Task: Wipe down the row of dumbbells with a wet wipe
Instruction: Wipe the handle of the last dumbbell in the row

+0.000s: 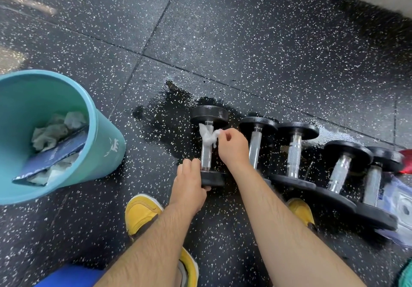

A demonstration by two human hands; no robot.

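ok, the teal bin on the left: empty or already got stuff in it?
Not empty. The teal plastic bin holds crumpled white wipes and a dark blue flat pack leaning inside it.

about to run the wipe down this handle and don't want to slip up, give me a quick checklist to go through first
1. Wipe on handle: ok, draped round its far end.
2. Right hand holds the wipe: ok, pinches it.
3. Left hand steadies the dumbbell: ok, grips its near end.
4. Wipe wet enough: cannot tell.
5. Bin handy for the used wipe: ok, it stands just to the left.
6. Floor dry underfoot: not ok, a wet patch spreads round the dumbbell.
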